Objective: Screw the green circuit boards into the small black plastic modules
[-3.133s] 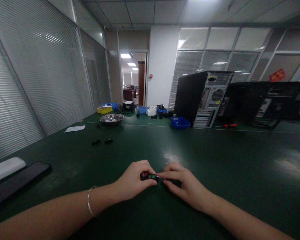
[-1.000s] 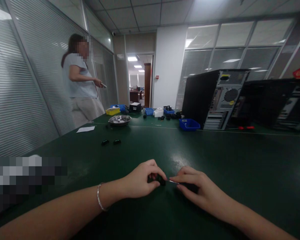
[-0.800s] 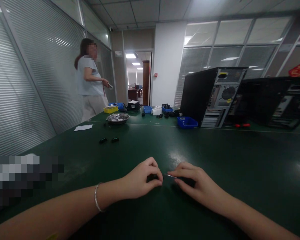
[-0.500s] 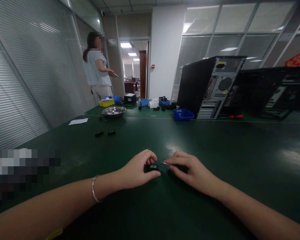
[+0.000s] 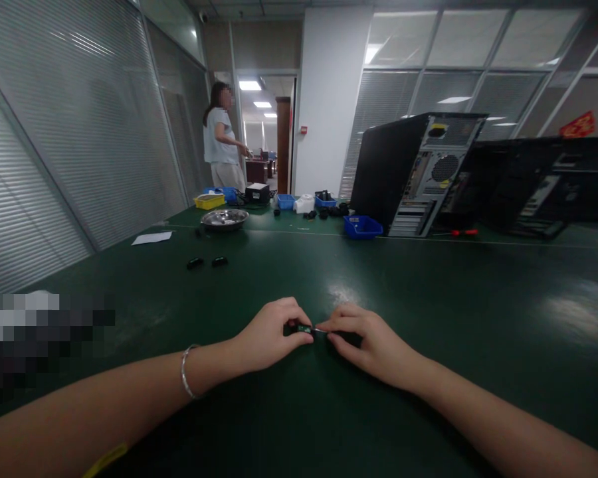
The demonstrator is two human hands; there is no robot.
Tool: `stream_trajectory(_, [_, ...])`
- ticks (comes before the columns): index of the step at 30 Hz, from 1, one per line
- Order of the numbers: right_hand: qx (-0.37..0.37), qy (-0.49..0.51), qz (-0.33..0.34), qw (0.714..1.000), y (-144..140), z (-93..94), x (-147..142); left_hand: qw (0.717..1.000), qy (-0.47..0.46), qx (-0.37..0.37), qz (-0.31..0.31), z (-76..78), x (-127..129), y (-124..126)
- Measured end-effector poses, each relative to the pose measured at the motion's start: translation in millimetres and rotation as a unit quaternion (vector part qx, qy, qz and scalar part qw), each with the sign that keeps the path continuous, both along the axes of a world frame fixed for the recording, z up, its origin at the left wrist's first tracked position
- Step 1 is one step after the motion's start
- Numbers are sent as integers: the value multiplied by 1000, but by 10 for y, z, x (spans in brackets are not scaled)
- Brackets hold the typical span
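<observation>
My left hand [image 5: 268,334] rests on the green table [image 5: 428,312] and pinches a small black part with a green face [image 5: 303,328] between thumb and fingers. My right hand [image 5: 366,338] lies just to its right, fingers closed on a thin silver pin-like tool [image 5: 320,330] whose tip touches the small part. Both hands nearly meet at the table's near middle. A bracelet circles my left wrist.
Two small black parts [image 5: 206,262] lie farther left. A metal bowl [image 5: 224,218], blue bins [image 5: 361,226], a yellow bin [image 5: 208,200] and a paper sheet [image 5: 151,238] sit at the back. Open computer towers [image 5: 418,174] stand at the back right. A person [image 5: 221,146] stands near the doorway.
The tool tip in my right hand has closed in on the small part held in my left hand. The person at the left has walked away toward the doorway.
</observation>
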State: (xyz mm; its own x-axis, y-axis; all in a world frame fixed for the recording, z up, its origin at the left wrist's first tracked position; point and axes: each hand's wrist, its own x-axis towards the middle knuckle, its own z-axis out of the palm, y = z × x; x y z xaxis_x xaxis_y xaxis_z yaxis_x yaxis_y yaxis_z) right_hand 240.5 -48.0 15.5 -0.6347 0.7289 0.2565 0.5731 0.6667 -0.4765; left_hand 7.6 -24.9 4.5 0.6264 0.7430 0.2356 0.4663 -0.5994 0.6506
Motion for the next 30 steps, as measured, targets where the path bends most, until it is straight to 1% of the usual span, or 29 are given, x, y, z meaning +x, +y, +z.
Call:
stream_trajectory(14, [-8, -4, -3, 1000, -2, -7, 9, 1000, -8, -5, 4, 14, 1, -14])
stream_trajectory(23, [-16, 20, 3, 1000, -16, -4, 18, 1000, -11, -2, -8, 15, 0, -7])
stream_trajectory(30, [-24, 45, 8, 999, 1, -30, 18, 1000, -17, 3, -2, 6, -1, -2])
